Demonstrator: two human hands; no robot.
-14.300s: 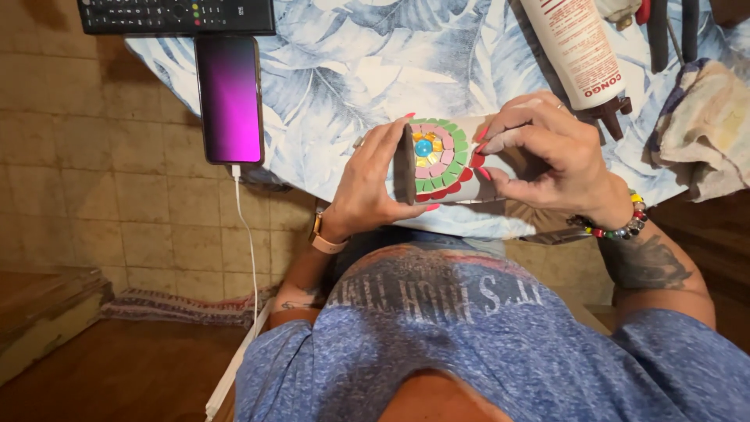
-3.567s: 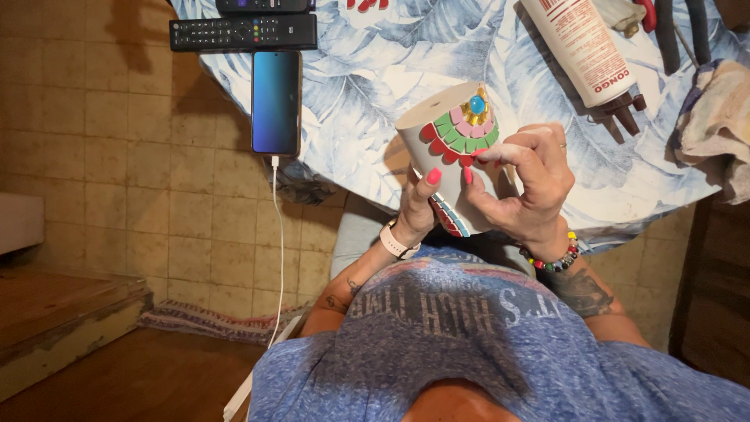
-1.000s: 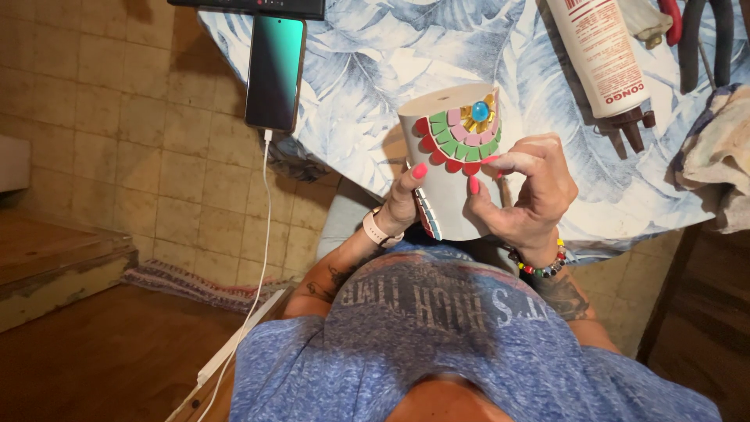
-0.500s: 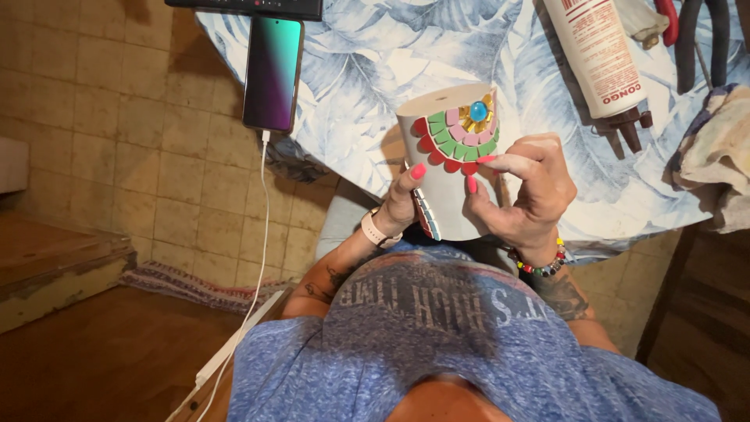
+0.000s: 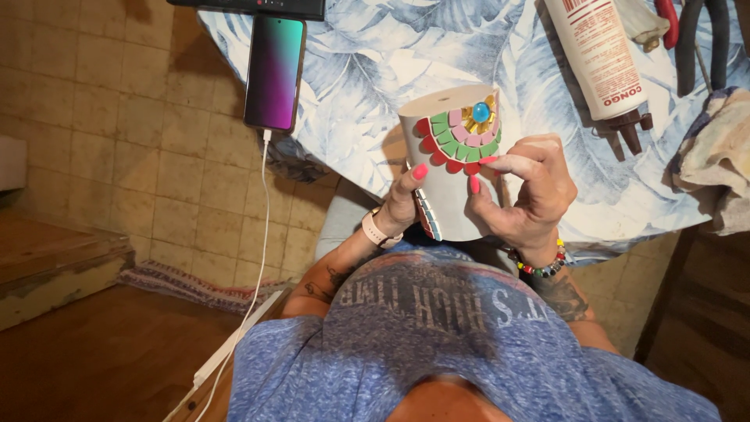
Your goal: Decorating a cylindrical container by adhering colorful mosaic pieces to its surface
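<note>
Lying at the far left of the leaf-printed tablecloth (image 5: 367,101), a glossy smartphone (image 5: 273,72) showed a purple-to-green screen, and a thin white cable (image 5: 256,258) ran from it down past the tan tiled floor (image 5: 117,141). Next came the left hand (image 5: 402,205), its fingers curled around the near side of a pale, smooth cylindrical pot (image 5: 453,168), thumb with a pink nail pressed against the wall; a light wristband sat on that wrist. The pot stood tilted above the table's near edge, held between both hands in front of the blue marled T-shirt (image 5: 437,344). Small glossy mosaic tiles covered part of its wall in red, green and pink arcs around a round blue bead with gold pieces. The right hand (image 5: 527,195) gripped the pot from the other side, two fingertips resting on the red tiles, a beaded bracelet at the wrist. Farther right lay a white plastic tube (image 5: 598,55) with a dark nozzle, then a crumpled cream cloth (image 5: 715,156).
</note>
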